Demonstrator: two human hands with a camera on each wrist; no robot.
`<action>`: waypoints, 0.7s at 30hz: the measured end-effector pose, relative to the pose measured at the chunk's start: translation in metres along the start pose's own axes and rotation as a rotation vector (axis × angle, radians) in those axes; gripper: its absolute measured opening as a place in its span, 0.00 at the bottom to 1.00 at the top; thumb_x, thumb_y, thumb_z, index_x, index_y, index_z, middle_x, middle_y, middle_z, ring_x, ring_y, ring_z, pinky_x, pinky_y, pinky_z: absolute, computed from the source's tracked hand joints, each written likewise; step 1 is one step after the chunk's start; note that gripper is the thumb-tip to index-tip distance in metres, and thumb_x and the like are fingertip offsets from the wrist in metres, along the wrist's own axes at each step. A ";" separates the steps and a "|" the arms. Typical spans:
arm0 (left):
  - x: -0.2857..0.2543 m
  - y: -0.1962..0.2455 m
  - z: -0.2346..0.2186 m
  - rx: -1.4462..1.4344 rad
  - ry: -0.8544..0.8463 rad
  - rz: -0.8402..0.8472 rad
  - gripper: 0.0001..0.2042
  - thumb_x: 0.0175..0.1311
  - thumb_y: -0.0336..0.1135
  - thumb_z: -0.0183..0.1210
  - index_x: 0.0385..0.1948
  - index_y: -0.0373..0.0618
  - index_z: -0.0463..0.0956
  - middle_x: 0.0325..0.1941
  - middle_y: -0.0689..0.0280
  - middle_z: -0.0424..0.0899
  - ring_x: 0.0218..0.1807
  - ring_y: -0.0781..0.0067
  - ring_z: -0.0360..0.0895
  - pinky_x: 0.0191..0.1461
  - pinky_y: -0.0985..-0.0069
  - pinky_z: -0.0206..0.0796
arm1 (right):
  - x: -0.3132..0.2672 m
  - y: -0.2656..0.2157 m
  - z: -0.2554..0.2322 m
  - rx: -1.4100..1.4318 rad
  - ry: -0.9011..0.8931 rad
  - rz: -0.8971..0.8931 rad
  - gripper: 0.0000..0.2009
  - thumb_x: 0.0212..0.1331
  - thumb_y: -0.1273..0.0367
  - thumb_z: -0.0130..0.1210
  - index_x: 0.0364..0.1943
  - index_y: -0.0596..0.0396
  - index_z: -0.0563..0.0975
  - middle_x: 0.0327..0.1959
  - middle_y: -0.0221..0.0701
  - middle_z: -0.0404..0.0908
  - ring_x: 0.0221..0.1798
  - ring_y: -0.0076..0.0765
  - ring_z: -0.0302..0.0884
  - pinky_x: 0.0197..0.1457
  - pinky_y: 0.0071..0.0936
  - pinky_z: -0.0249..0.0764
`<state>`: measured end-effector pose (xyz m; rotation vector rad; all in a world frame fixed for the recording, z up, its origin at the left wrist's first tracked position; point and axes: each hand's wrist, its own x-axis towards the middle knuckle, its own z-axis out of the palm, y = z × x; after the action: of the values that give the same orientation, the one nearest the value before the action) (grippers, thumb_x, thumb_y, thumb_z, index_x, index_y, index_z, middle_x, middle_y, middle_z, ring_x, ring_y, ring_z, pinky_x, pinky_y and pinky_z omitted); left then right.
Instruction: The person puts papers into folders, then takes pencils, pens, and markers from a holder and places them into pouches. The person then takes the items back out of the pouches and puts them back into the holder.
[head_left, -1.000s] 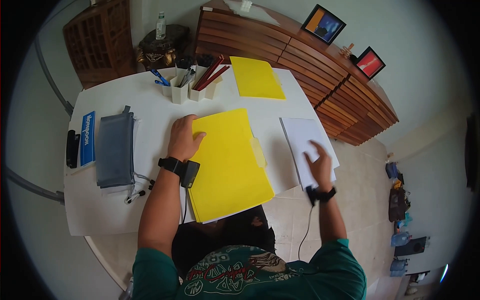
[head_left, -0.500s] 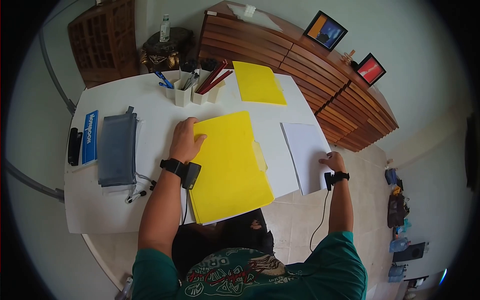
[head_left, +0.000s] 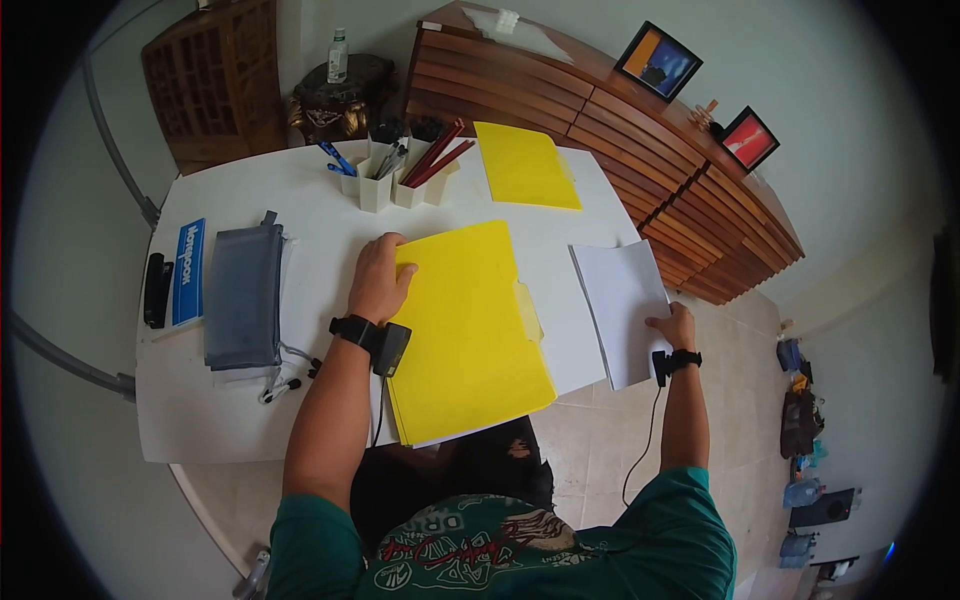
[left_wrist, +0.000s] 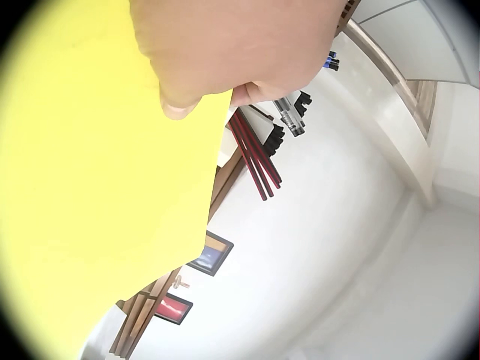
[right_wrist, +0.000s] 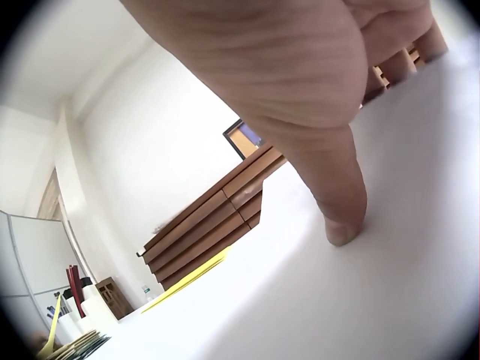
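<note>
With my left hand (head_left: 379, 280) I am gripping the left edge of a yellow folder (head_left: 468, 330), thumb lying over its cover; the folder is resting at the near edge of the white table (head_left: 548, 255). My right hand (head_left: 680, 328) is pinching the right edge of the white paper (head_left: 615, 300), which is lying at the table's right side, apart from the folder.
</note>
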<state>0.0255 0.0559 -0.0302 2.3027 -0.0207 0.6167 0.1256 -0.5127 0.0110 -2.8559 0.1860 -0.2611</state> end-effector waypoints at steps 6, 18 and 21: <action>0.002 -0.009 0.006 -0.148 0.087 -0.040 0.11 0.65 0.26 0.58 0.46 0.39 0.69 0.47 0.52 0.80 0.53 0.44 0.75 0.58 0.57 0.67 | -0.004 0.007 0.014 -0.049 0.116 -0.068 0.16 0.49 0.63 0.69 0.35 0.64 0.83 0.29 0.47 0.85 0.35 0.46 0.85 0.42 0.40 0.78; 0.010 -0.030 -0.001 -1.310 0.314 -0.464 0.04 0.76 0.26 0.47 0.41 0.43 0.72 0.37 0.67 0.79 0.37 0.78 0.76 0.44 0.79 0.71 | -0.033 -0.027 -0.039 1.276 -0.204 0.122 0.09 0.71 0.69 0.54 0.45 0.63 0.78 0.37 0.32 0.85 0.34 0.26 0.82 0.39 0.25 0.79; 0.006 -0.048 0.000 -1.710 0.188 -0.171 0.02 0.75 0.27 0.50 0.41 0.42 0.72 0.32 0.67 0.77 0.34 0.75 0.75 0.41 0.77 0.71 | -0.073 -0.096 -0.026 1.341 -0.381 0.053 0.08 0.71 0.72 0.52 0.46 0.62 0.77 0.41 0.35 0.85 0.37 0.26 0.83 0.42 0.25 0.80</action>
<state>0.0395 0.0917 -0.0592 0.5826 -0.1800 0.4016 0.0593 -0.4165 0.0498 -1.5159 -0.0131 0.1486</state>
